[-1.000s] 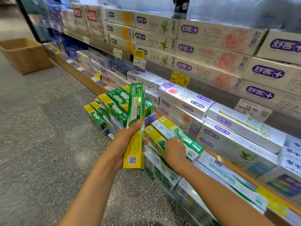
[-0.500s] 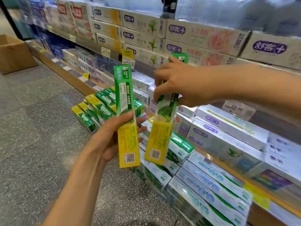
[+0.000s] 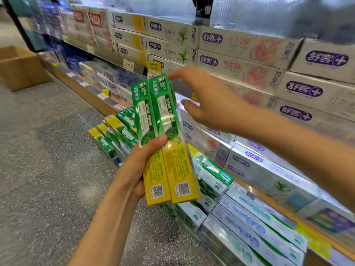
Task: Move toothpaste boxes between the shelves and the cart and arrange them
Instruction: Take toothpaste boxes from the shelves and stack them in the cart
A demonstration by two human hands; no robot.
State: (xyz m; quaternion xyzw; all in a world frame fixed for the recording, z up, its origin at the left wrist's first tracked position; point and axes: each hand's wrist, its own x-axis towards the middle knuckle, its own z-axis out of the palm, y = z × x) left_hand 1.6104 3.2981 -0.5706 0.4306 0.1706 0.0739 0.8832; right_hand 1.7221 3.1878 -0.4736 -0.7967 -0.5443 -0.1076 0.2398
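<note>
Shelves (image 3: 240,54) stood packed behind — left hand (image 3: 134,169) clamped two boxes (image 3: 165,150) upright, right hand (image 3: 207,104) spread beside their tops, gripping nothing; one might slip from that single hold.

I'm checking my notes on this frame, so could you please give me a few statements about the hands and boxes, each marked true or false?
1. The left hand grips two green-and-yellow boxes side by side. True.
2. The boxes lie flat on the floor. False: they are held nearly upright in the air, green ends up.
3. The right hand has its fingers at the top of the right box. True, though whether it is pinching or just touching is unclear.
4. A cardboard box stands on the floor at far left. True.
5. The shelf beside the hands holds only bottles. False: it holds toothpaste boxes.
</note>
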